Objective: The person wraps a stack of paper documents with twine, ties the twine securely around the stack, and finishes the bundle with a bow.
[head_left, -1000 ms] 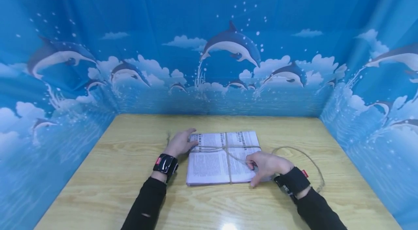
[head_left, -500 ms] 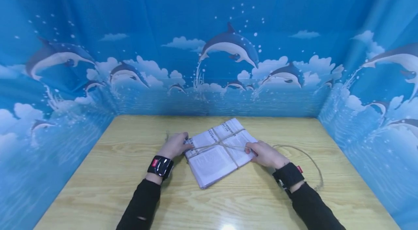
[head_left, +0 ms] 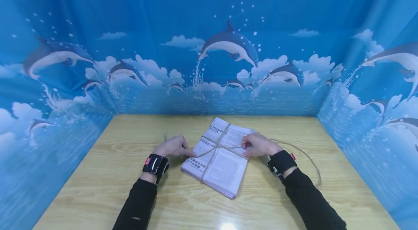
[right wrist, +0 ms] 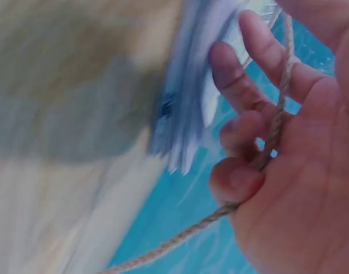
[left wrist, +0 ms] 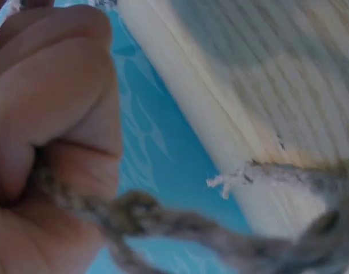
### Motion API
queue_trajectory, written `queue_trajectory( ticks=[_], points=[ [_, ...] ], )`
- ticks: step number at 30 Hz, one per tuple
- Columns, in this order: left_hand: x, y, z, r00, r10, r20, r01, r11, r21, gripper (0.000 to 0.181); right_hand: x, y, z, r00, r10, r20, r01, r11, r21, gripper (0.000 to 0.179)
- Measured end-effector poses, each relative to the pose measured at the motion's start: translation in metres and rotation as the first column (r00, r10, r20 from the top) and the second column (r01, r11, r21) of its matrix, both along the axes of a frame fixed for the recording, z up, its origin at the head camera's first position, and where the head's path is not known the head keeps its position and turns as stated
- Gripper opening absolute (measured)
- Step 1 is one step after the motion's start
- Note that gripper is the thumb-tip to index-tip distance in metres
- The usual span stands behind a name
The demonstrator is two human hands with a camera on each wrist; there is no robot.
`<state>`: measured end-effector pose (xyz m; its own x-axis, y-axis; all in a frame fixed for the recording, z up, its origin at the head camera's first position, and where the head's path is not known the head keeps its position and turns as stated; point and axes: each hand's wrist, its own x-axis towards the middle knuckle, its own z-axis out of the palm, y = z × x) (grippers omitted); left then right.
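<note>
A stack of printed newspapers (head_left: pixel 225 175) lies turned at an angle on the table, bound crosswise with twine (head_left: pixel 210 166) that meets near its middle. At its left edge my left hand (head_left: pixel 173 146) grips a length of twine; the left wrist view shows the twine (left wrist: pixel 185 224) running into the curled fingers (left wrist: pixel 54 85). My right hand (head_left: pixel 259 144) is over the right edge of the stack. In the right wrist view, its little finger (right wrist: pixel 237 180) curls round the twine (right wrist: pixel 275 128), while other fingers extend toward the blurred sheets (right wrist: pixel 185 97).
A loose tail of twine (head_left: pixel 305 153) curves over the wooden table (head_left: pixel 98 186) to the right, past the right wrist. A frayed twine end (left wrist: pixel 225 180) shows in the left wrist view. Blue dolphin-printed curtains (head_left: pixel 209 95) border the table's back and sides.
The tied newspaper stack has rotated counterclockwise, its headline edge going from the back to the left side. My left hand has shifted slightly left, and my right hand slightly back.
</note>
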<state>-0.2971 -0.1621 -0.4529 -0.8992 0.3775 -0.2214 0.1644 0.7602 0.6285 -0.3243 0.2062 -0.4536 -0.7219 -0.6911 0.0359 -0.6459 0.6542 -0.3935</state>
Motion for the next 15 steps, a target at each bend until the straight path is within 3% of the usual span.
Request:
queue_trajectory(
  ticks=[3, 6, 10, 15],
  points=[
    [0.0, 0.0, 0.0, 1.0, -0.003, 0.007, 0.003, 1.0, 0.006, 0.035, -0.003, -0.006, 0.001, 0.999, 0.019, -0.029, -0.019, 1.0, -0.002, 0.017],
    [-0.002, -0.001, -0.001, 1.0, 0.008, -0.004, -0.008, 1.0, 0.017, 0.033, -0.003, -0.006, 0.0, 0.996, 0.0, 0.084, 0.004, 0.999, -0.042, 0.028],
    [-0.005, -0.003, -0.003, 0.999, 0.04, -0.034, -0.039, 0.999, 0.027, 0.041, 0.0, 0.001, -0.004, 0.97, -0.084, 0.226, 0.111, 0.988, -0.108, 0.043],
    [-0.008, -0.004, -0.005, 0.995, 0.076, -0.059, -0.074, 0.997, 0.025, 0.046, 0.002, 0.013, -0.015, 0.963, -0.197, 0.182, 0.223, 0.966, -0.134, 0.044]
  ],
)
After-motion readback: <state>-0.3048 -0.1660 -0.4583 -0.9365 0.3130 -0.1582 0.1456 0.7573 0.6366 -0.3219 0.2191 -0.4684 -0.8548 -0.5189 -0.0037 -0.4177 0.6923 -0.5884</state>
